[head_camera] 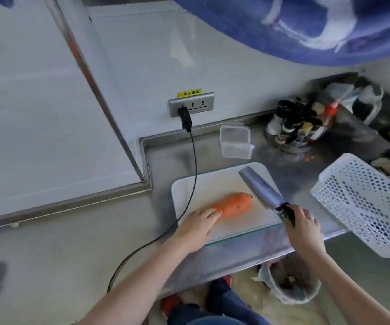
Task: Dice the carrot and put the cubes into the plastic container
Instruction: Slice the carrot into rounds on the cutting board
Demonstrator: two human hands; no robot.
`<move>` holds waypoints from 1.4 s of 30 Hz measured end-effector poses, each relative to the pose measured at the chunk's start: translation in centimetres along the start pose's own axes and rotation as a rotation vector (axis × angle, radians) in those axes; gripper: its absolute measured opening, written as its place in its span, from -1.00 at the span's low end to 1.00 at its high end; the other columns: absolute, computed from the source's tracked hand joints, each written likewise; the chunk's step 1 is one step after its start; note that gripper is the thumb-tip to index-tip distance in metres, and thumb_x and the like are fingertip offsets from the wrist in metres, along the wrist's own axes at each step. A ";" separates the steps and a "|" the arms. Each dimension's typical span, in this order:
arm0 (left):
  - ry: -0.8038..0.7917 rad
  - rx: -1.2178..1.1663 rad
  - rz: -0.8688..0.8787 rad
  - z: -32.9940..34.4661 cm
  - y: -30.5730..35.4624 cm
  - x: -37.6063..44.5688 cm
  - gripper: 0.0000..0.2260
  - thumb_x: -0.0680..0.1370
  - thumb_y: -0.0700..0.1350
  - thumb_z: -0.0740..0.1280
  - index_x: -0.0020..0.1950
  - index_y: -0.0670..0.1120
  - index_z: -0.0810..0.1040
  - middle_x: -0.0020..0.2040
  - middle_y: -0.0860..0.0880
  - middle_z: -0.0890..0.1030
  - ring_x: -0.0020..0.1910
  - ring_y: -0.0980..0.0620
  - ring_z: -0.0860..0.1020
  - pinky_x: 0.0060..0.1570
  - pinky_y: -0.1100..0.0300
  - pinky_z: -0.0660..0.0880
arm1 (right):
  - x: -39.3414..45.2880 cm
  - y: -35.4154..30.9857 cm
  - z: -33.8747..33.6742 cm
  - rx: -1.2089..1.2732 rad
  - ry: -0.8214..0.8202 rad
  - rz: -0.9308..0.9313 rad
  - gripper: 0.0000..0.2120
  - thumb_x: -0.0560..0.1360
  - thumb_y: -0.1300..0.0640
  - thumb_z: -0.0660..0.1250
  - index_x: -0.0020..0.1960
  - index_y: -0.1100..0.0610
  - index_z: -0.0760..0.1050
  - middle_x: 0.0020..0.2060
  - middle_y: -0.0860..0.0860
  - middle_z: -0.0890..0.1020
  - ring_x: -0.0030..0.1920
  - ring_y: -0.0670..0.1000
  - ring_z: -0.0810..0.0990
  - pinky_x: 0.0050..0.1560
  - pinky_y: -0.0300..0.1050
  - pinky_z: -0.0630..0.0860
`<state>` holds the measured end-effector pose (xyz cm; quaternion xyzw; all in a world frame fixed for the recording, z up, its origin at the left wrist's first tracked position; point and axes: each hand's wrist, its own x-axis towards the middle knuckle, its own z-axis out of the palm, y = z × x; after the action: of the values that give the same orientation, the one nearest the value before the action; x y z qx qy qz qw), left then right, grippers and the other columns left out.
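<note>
Yellow label [189, 93] above the socket [191, 106] reads "小心触电".

Pale glossy wall [142, 55], steel-framed white panel [36, 113], triple socket [191, 104], stainless counter [295, 174], soft daylight.

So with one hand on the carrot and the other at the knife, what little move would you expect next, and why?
Probably the right hand lifts the knife and brings its blade over the carrot for a first cut. The carrot lies whole on the cutting board, the left hand rests on its near end, and the plastic container behind the board looks empty.
</note>
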<state>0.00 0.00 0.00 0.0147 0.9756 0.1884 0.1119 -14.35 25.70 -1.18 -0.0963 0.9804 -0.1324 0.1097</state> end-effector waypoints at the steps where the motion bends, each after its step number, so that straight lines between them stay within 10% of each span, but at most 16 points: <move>1: -0.011 0.033 -0.024 0.0 0.4 0.7 -0.47 0.56 -0.24 0.16 0.53 -0.07 0.13 0.50 -0.06 0.21 0.38 -0.10 0.29 0.34 0.05 0.23 | 0.4 0.7 -0.1 0.000 -0.021 0.024 -0.64 0.55 0.10 0.23 0.32 0.14 0.31 0.21 0.22 0.46 0.18 0.30 0.41 0.16 0.19 0.40; 15: -0.087 0.260 -0.200 2.2 3.5 9.0 -0.35 0.61 -0.07 0.17 0.55 -0.02 -0.19 0.48 -0.16 0.15 0.38 -0.16 0.24 0.31 0.00 0.23 | 3.6 1.7 0.5 0.046 -0.301 0.059 -0.59 0.45 0.29 0.24 0.27 0.17 0.25 0.14 0.19 0.34 0.18 0.24 0.35 0.15 0.08 0.43; 21: -0.083 0.184 -0.222 2.7 2.8 10.0 -0.37 0.59 -0.09 0.20 0.55 0.03 -0.09 0.42 -0.11 0.23 0.33 -0.14 0.27 0.28 0.00 0.28 | 4.1 1.6 -0.8 0.286 -0.400 0.133 -0.63 0.34 0.21 0.40 0.01 0.19 0.25 -0.11 0.13 0.51 -0.18 0.13 0.54 -0.26 0.04 0.51; 30: -0.010 0.183 -0.056 3.1 3.3 10.5 -0.28 0.49 -0.02 0.38 0.53 -0.02 0.06 0.29 -0.11 0.40 0.17 -0.15 0.45 0.08 -0.02 0.45 | 1.5 0.5 -2.0 0.101 -0.179 -0.029 -0.64 0.54 -0.14 0.14 0.30 -0.27 0.17 -0.08 -0.07 0.60 -0.13 0.03 0.59 -0.31 -0.15 0.41; 33: 0.062 0.262 0.001 3.8 2.6 10.2 -0.16 0.25 0.05 0.56 0.43 -0.05 0.25 0.09 -0.07 0.53 -0.08 -0.06 0.57 -0.23 0.09 0.56 | 1.8 0.4 -0.6 0.123 -0.212 -0.076 -0.67 0.58 -0.09 0.12 0.33 -0.18 0.19 -0.14 0.00 0.57 -0.14 0.11 0.59 -0.26 -0.09 0.46; 37: 0.137 0.300 0.118 3.7 2.3 10.9 -0.28 0.30 0.11 0.49 0.36 -0.10 0.32 0.15 -0.08 0.51 0.01 -0.07 0.56 -0.07 0.04 0.55 | 2.3 -0.5 0.7 0.102 -0.331 -0.112 -0.65 0.53 0.10 0.13 0.31 -0.01 0.21 -0.05 0.07 0.58 -0.10 0.19 0.58 -0.18 -0.03 0.52; 42: 0.279 0.327 0.321 3.6 2.9 13.5 -0.54 0.38 0.00 0.43 0.19 -0.13 0.37 0.10 -0.09 0.52 0.07 -0.05 0.50 0.01 0.11 0.52 | 3.3 -1.0 0.9 0.106 -0.300 -0.060 -0.74 0.57 -0.13 0.10 0.18 -0.02 0.31 -0.18 0.02 0.61 -0.18 0.12 0.60 -0.23 -0.08 0.53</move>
<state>-12.38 4.93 -5.02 0.1611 0.9842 0.0441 -0.0588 -17.12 23.83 -2.34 -0.1382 0.9413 -0.1714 0.2558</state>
